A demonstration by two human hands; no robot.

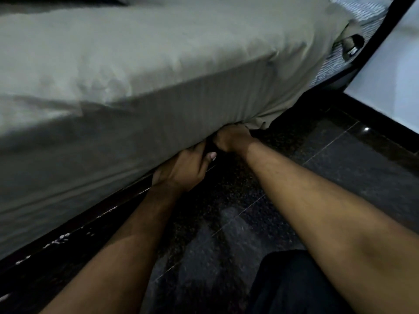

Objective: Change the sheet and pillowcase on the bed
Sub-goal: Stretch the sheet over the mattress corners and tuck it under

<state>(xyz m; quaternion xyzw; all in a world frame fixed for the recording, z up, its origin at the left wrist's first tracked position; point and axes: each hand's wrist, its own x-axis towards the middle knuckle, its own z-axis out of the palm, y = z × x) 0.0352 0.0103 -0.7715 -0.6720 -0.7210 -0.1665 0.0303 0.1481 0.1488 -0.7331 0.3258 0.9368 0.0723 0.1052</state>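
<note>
Both hands, left hand (181,171) and right hand (233,138), grip the lower hem of the pale grey cotton sheet (140,64) at the mattress's bottom edge. Soft, light and limp, it probably handles best bunched at that hem.

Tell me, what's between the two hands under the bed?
Only a dark gap. In the head view, the left hand and right hand both grip the sheet at its bottom edge, with nothing visible between them.
</note>
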